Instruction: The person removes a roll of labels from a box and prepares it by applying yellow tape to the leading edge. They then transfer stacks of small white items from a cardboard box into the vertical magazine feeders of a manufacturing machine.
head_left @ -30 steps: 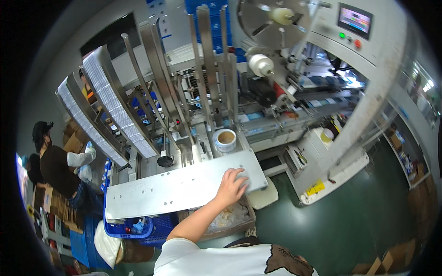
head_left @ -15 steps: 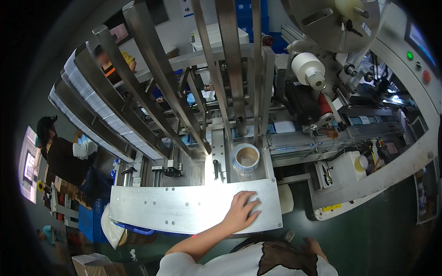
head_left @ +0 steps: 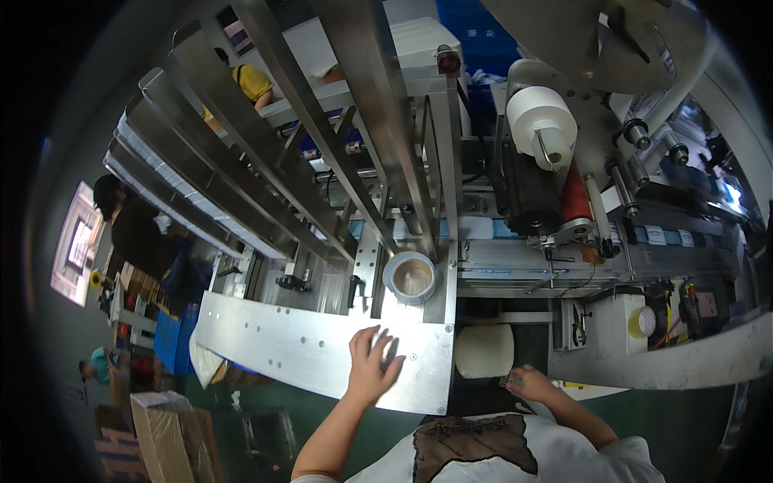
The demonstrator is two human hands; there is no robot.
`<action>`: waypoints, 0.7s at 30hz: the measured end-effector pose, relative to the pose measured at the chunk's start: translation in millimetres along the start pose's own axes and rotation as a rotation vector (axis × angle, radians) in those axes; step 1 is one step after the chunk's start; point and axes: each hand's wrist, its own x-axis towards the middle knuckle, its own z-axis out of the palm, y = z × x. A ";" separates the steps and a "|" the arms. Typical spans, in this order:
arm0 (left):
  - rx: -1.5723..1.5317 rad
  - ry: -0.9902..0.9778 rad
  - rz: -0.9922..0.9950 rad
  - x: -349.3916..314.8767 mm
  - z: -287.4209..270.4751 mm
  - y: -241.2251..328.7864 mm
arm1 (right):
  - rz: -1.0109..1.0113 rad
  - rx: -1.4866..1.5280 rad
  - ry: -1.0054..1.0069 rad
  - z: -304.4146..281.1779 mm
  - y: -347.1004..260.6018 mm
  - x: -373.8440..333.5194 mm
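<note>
Head cam, L grip [head_left: 371, 377] over plate [head_left: 282, 336], R grip [head_left: 530, 382] unclear

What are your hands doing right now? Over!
Left hand spread at the silver plate, holding nothing. Right hand low beside the pale pad, grip unclear. Roll beyond the plate, clear of left hand.

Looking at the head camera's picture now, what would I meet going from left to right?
Bright window-like panel, blue container, the person's left hand, whitish roll with a hollow core, cream seat, the person's right hand, yellowish roll.
</note>
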 end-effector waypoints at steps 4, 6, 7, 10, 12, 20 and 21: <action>0.127 0.081 -0.065 -3.6 -0.2 5.0 | -0.035 0.007 -0.030 -18.3 22.3 12.3; 0.146 0.116 -0.075 -7.0 -0.7 7.2 | -0.053 0.027 -0.034 -18.8 35.6 14.9; 0.171 0.138 -0.066 -9.1 0.7 5.4 | -0.054 0.024 -0.062 -22.6 37.3 14.0; 0.283 0.143 -0.054 -11.0 -11.4 -0.8 | -0.044 0.007 -0.116 -25.2 49.6 12.1; 0.393 0.136 -0.061 -21.1 -26.9 -22.1 | -0.039 -0.007 -0.136 -22.4 54.9 12.3; 0.617 0.494 -1.131 -77.6 -62.3 -160.3 | -0.060 -0.025 -0.135 -0.6 65.4 16.0; 0.565 0.550 -1.217 -76.6 -61.4 -165.5 | -0.058 -0.007 -0.124 2.6 67.9 17.0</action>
